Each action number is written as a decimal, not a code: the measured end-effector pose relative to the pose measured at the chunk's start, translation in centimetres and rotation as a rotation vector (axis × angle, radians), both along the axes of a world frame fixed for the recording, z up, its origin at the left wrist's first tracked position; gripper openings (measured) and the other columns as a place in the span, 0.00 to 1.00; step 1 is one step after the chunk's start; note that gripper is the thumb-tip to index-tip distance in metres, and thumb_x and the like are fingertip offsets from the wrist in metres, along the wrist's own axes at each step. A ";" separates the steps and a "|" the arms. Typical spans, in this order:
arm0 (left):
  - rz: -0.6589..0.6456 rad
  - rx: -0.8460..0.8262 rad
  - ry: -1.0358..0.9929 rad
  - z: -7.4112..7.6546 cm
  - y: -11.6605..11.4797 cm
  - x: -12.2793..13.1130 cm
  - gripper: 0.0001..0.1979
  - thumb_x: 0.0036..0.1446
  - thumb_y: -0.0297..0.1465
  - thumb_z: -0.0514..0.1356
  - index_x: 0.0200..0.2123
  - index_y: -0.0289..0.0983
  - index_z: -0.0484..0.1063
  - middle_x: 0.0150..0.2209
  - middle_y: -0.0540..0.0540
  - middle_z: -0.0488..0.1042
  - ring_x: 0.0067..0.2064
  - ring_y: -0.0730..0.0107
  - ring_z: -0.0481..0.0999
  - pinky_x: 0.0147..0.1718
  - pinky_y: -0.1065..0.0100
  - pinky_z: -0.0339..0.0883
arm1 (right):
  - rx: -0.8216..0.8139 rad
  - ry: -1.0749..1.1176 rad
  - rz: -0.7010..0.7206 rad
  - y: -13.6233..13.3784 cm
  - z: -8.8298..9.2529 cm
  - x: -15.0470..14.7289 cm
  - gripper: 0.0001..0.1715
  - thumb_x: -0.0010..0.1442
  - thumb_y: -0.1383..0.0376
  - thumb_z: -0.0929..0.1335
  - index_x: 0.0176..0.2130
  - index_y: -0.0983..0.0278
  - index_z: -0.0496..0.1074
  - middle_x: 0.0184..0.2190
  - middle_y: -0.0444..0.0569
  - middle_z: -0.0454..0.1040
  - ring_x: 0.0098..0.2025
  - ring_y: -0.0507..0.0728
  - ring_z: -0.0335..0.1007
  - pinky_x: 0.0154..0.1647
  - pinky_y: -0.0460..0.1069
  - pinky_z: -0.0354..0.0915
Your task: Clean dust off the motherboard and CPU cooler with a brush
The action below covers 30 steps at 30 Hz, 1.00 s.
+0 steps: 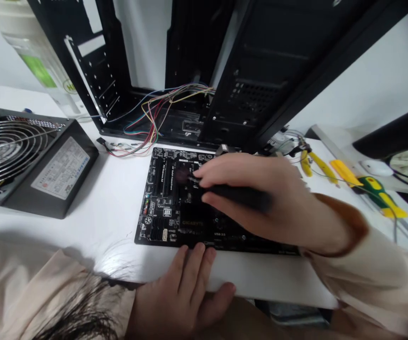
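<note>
A white bench (101,226) carries a black computer case (246,85), standing open with a bundle of coloured wires (161,118) spilling from it. To its left sits a power supply (37,165) with a round metal fan guard. A black motherboard (165,198) lies flat on the bench in front of the case, near the bench's front edge.

The right hand (257,198) is over the board, its fingers pressed together around a black-handled tool (239,196), probably a screwdriver, though the tip is hidden. The left hand (184,293) is spread open on the front edge of the bench, its fingertips (190,252) at the board's near edge, apparently touching it. Off to the right lie yellow-handled pliers (317,165) and a yellow-and-green screwdriver (374,196).
</note>
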State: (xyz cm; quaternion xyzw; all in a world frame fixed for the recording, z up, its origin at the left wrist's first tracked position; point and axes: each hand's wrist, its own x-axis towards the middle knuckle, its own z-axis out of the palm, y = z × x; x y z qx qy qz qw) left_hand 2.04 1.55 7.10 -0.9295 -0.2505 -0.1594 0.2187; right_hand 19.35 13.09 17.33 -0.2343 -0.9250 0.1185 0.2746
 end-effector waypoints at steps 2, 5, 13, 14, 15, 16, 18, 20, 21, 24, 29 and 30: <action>-0.008 -0.013 0.015 0.0 -0.1 -0.1 0.19 0.66 0.32 0.49 0.58 0.37 0.61 0.48 0.42 0.75 0.49 0.60 0.76 0.43 0.61 0.73 | -0.092 -0.052 0.051 0.5 -0.4 -0.3 0.04 0.59 0.71 0.66 0.35 0.66 0.71 0.35 0.48 0.77 0.37 0.52 0.73 0.40 0.47 0.69; -0.006 -0.023 0.024 -0.1 -0.2 0.0 0.18 0.66 0.32 0.49 0.58 0.39 0.62 0.48 0.43 0.75 0.50 0.59 0.75 0.42 0.61 0.74 | -0.296 -0.028 0.099 0.8 -0.1 -0.1 0.03 0.60 0.68 0.66 0.34 0.66 0.71 0.33 0.46 0.78 0.34 0.50 0.73 0.35 0.44 0.69; -0.002 -0.010 0.029 -0.3 -0.1 0.0 0.19 0.66 0.33 0.50 0.59 0.39 0.61 0.49 0.42 0.74 0.51 0.58 0.74 0.43 0.60 0.73 | -0.055 0.053 -0.026 1.5 -0.9 0.1 0.03 0.58 0.71 0.67 0.34 0.66 0.72 0.34 0.47 0.78 0.38 0.52 0.75 0.40 0.46 0.69; 0.001 -0.008 0.030 -0.3 -0.1 0.0 0.20 0.66 0.33 0.50 0.59 0.39 0.61 0.49 0.42 0.74 0.51 0.58 0.75 0.43 0.60 0.74 | -0.105 0.026 0.032 1.5 -0.9 0.0 0.03 0.58 0.71 0.67 0.34 0.66 0.73 0.33 0.46 0.78 0.36 0.51 0.75 0.39 0.45 0.69; 0.001 -0.002 0.027 -0.3 -0.1 0.0 0.20 0.66 0.33 0.51 0.59 0.38 0.61 0.49 0.42 0.75 0.51 0.58 0.75 0.43 0.60 0.74 | -0.171 0.015 0.076 1.6 -0.9 0.1 0.02 0.58 0.70 0.68 0.34 0.66 0.73 0.32 0.45 0.78 0.34 0.50 0.74 0.37 0.44 0.69; -0.004 0.010 0.015 -0.3 0.0 -0.1 0.19 0.65 0.34 0.51 0.59 0.38 0.61 0.48 0.42 0.75 0.50 0.58 0.75 0.42 0.61 0.74 | -0.236 0.021 0.095 1.5 -0.7 0.1 0.02 0.58 0.69 0.68 0.33 0.66 0.73 0.31 0.45 0.78 0.32 0.49 0.74 0.34 0.43 0.69; -0.011 0.013 0.009 -0.3 0.0 -0.1 0.20 0.65 0.35 0.52 0.58 0.38 0.61 0.48 0.42 0.75 0.49 0.58 0.76 0.41 0.61 0.74 | -0.288 0.095 0.050 1.5 -0.5 0.3 0.05 0.59 0.66 0.68 0.32 0.66 0.72 0.29 0.43 0.77 0.29 0.47 0.72 0.29 0.41 0.67; -0.015 0.000 0.013 -0.3 0.0 -0.1 0.20 0.65 0.35 0.52 0.59 0.37 0.61 0.48 0.41 0.75 0.49 0.58 0.76 0.42 0.61 0.74 | -0.210 0.180 -0.036 1.6 -0.5 0.4 0.05 0.59 0.66 0.68 0.32 0.66 0.72 0.29 0.44 0.77 0.30 0.48 0.72 0.30 0.42 0.67; -0.015 -0.002 0.010 -0.4 -0.1 -0.1 0.20 0.65 0.35 0.52 0.59 0.37 0.61 0.48 0.41 0.75 0.49 0.58 0.76 0.42 0.61 0.74 | -0.153 0.192 -0.064 1.7 -0.7 0.3 0.04 0.58 0.67 0.68 0.33 0.66 0.72 0.30 0.45 0.78 0.32 0.48 0.73 0.32 0.42 0.68; -0.004 0.018 -0.013 -0.6 -0.3 0.0 0.20 0.65 0.35 0.52 0.59 0.38 0.61 0.48 0.42 0.75 0.49 0.59 0.76 0.42 0.61 0.73 | -0.089 0.116 -0.036 2.0 -1.3 0.1 0.02 0.58 0.69 0.68 0.34 0.66 0.73 0.33 0.46 0.79 0.35 0.50 0.75 0.39 0.45 0.69; 0.003 0.006 -0.002 -0.7 -0.2 0.1 0.19 0.66 0.35 0.51 0.59 0.39 0.61 0.49 0.42 0.75 0.50 0.60 0.75 0.43 0.61 0.73 | -0.171 0.088 0.006 2.0 -1.0 0.2 0.03 0.59 0.67 0.67 0.34 0.64 0.73 0.31 0.44 0.79 0.31 0.49 0.74 0.33 0.43 0.69; 0.003 0.016 -0.009 -0.7 -0.1 0.1 0.19 0.66 0.35 0.50 0.59 0.39 0.61 0.49 0.43 0.75 0.50 0.60 0.75 0.43 0.62 0.73 | -0.136 0.095 -0.008 1.9 -0.8 0.3 0.03 0.59 0.67 0.67 0.34 0.63 0.72 0.31 0.44 0.79 0.31 0.49 0.74 0.33 0.43 0.69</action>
